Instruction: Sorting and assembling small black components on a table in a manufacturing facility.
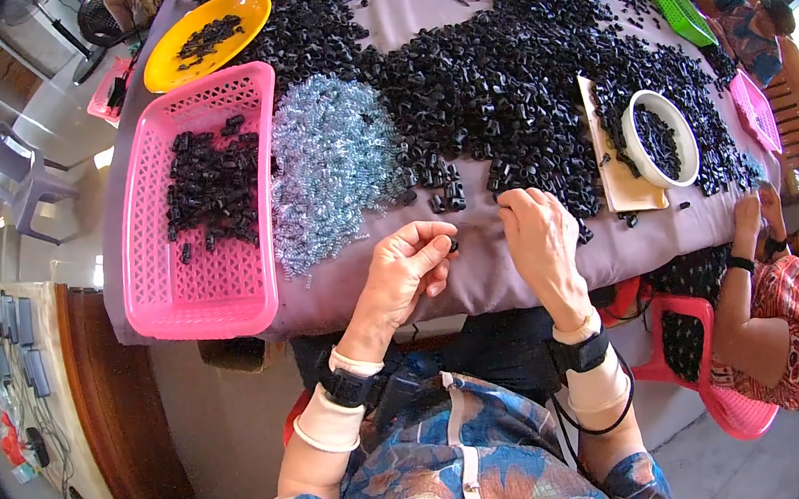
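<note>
Left hand (405,267) pinches small black part (453,243) (glossy plastic).

A tiny black plastic piece (452,243) sits pinched at the tips of the left hand's fingers (427,246), held up just above the surface. It is too small to see its shape well. Just beyond it a big heap of small black plastic pieces (496,65) lies spread across the surface.
</note>
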### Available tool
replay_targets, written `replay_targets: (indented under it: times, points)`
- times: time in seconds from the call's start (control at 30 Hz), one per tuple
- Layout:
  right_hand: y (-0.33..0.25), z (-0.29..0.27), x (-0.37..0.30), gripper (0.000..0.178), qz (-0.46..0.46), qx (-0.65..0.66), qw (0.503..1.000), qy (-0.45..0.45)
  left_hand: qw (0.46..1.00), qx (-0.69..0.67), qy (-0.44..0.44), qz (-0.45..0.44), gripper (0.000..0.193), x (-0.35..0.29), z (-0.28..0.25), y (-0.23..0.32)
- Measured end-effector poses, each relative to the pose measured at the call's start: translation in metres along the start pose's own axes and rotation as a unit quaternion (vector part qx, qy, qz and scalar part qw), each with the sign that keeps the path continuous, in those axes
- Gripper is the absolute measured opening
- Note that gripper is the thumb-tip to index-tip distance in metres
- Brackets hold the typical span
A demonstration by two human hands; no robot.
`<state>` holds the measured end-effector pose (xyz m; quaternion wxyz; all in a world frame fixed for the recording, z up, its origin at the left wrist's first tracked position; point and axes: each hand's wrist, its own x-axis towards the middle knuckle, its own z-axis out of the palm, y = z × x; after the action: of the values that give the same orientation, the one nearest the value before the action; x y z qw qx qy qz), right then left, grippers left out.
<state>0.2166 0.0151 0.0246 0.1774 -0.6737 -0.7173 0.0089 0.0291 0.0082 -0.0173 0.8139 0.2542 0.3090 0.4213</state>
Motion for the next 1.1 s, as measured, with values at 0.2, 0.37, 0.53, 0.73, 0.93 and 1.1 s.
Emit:
replay_targets:
  times: [0.2, 0.37, 0.53, 0.73, 0.93, 1.1]
  points:
    - [-0.025, -0.002, -0.017, 0.012, 0.108, 0.437, 0.893, -0.013, 0.999, 0.018, 0.035, 0.020, 0.015, 0.000, 0.004, -0.001]
    - [-0.031, 0.009, -0.033, 0.010, 0.169, 0.541, 0.823, -0.048, 0.998, 0.015, 0.061, 0.032, 0.013, 0.001, 0.009, -0.002]
    - [-0.036, 0.015, -0.035, 0.011, 0.122, 0.488, 0.864, -0.022, 0.996, 0.023, 0.063, 0.057, 0.013, 0.000, 0.010, -0.003]
    - [-0.040, 0.017, -0.037, 0.009, 0.157, 0.573, 0.804, -0.038, 0.996, 0.031, 0.070, 0.046, 0.013, -0.001, 0.010, -0.003]
    - [-0.047, 0.015, -0.034, 0.009, 0.186, 0.651, 0.735, -0.042, 0.995, 0.078, 0.045, 0.033, 0.015, -0.004, 0.011, 0.004]
    - [-0.042, 0.022, -0.038, 0.011, 0.163, 0.654, 0.738, -0.047, 0.993, 0.108, 0.031, 0.043, 0.017, -0.004, 0.009, 0.005]
